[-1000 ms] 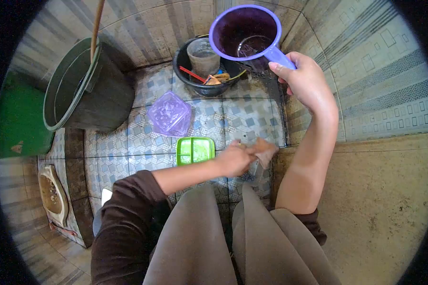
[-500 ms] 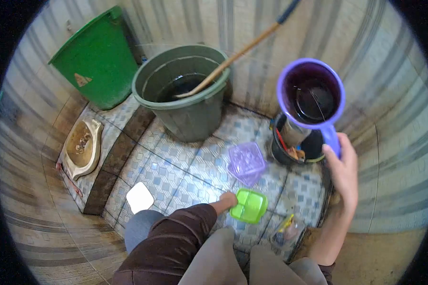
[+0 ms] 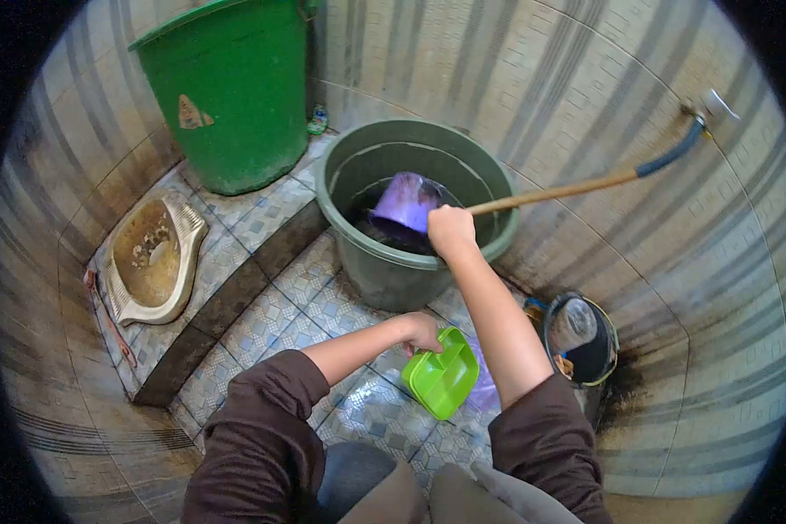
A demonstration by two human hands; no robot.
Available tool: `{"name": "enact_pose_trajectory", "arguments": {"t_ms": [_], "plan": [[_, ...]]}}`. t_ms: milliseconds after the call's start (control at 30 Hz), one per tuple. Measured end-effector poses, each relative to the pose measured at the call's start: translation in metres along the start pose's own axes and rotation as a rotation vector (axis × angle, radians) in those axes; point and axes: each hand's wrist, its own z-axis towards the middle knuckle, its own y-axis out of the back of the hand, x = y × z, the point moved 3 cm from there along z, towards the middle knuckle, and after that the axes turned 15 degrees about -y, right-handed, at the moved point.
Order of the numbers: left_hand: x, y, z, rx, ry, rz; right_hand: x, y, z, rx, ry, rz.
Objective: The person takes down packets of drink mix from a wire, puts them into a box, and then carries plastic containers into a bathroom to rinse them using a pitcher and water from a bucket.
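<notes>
Clenched around the handle of a purple dipper (image 3: 406,203), the right hand (image 3: 451,231) is reached into the grey-green water bucket (image 3: 358,262), where the dipper is tilted down against the dark water. A green lidded container (image 3: 443,377) is grasped at its edge by the left hand (image 3: 421,332) and held tilted above the tiled floor (image 3: 271,319). At one o'clock from the bucket, a hose (image 3: 576,185) is led in over its rim. A large green bin (image 3: 236,87) stands at eleven o'clock.
</notes>
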Motion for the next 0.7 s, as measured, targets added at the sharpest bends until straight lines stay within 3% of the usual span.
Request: {"name": "enact_pose_trajectory", "arguments": {"t_ms": [33,100,267,333,533,700], "plan": [[0.009,0.005,-0.003,-0.014,0.009,-0.009,0.011,-0.010,0.009,-0.003,0.019,0.001],[0.023,0.010,-0.008,-0.119,-0.003,0.083,0.026,-0.042,0.026,0.183,0.009,-0.042],[0.034,0.001,-0.004,-0.195,-0.018,-0.064,0.022,-0.043,0.029,0.391,0.147,-0.071],[0.026,-0.001,-0.006,-0.267,-0.049,-0.209,0.003,-0.038,0.028,0.472,-0.055,0.269],[-0.014,-0.005,0.002,-0.324,-0.120,-0.422,-0.086,0.010,-0.011,0.464,-0.303,1.254],[-0.070,-0.020,0.033,-0.178,-0.228,-0.507,-0.170,0.086,-0.098,0.352,-0.357,1.535]]}}
